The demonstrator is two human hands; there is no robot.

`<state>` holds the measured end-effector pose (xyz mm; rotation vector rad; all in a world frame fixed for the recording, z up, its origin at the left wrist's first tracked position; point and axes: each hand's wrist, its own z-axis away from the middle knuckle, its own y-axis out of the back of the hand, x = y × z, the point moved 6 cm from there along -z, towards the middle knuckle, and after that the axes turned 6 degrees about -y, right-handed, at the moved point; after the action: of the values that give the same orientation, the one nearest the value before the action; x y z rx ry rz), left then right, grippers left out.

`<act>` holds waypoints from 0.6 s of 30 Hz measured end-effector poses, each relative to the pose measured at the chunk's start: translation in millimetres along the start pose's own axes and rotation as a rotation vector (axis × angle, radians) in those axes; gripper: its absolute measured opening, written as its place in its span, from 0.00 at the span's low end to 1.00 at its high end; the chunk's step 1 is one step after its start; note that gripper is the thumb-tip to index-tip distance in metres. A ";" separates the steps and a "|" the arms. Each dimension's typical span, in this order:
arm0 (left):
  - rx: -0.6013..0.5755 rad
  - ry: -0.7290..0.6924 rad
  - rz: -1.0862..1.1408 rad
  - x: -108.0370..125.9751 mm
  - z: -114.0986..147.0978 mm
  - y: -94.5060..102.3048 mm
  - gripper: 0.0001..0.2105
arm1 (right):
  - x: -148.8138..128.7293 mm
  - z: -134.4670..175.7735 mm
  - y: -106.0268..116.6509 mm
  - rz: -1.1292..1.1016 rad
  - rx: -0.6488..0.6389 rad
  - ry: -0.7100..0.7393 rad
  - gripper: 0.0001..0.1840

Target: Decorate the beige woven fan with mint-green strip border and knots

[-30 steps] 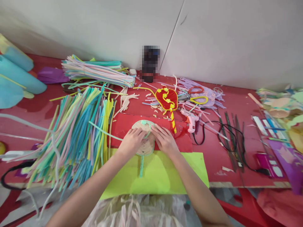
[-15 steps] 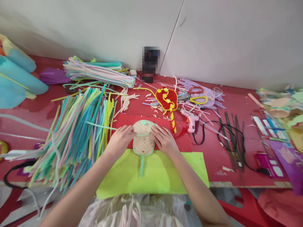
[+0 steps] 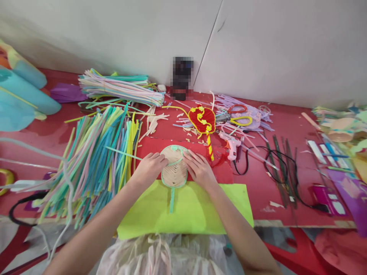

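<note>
A small beige fan [image 3: 174, 176], made of rows of pipe cleaner with a mint-green edge and handle, lies in front of me, its handle over a yellow-green sheet [image 3: 186, 221]. My left hand [image 3: 153, 165] is closed at its upper left, pinching a mint-green pipe cleaner [image 3: 123, 152]. One end sticks out to the left; the other curves across the fan's face. At the upper right edge, my right hand [image 3: 199, 168] grips the fan, fingertips pressed near the curved strand. What lies under those fingertips is hidden.
Bundled pipe cleaners [image 3: 97, 152] lie at left, with another bundle [image 3: 120, 88] behind. A red and yellow fan [image 3: 202, 120], yellow-handled scissors [image 3: 241, 121] and a pink glue gun [image 3: 233, 147] with a black cord lie beyond my right hand. Dark stems [image 3: 282, 168] lie farther right.
My left hand has shifted slightly to the right over the fan, drawing the mint-green pipe cleaner with it. My right hand stays at the fan's edge.
</note>
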<state>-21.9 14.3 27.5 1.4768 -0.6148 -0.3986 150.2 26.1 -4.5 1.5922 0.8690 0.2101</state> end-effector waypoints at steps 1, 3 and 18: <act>-0.011 -0.009 0.010 -0.2 -1.1 -1.0 0.07 | -0.1 0.1 0.0 0.002 0.001 0.003 0.23; -0.026 -0.018 0.034 -1.9 -1.3 -3.1 0.07 | -0.1 0.5 -0.2 0.007 0.003 0.007 0.24; -0.083 0.142 -0.042 -12.0 -3.8 -16.2 0.11 | 0.8 3.8 -3.5 0.042 -0.020 0.027 0.23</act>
<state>-27.1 23.4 9.8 1.4265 -0.4495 -0.3441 151.5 23.6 -8.9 1.5934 0.8518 0.2700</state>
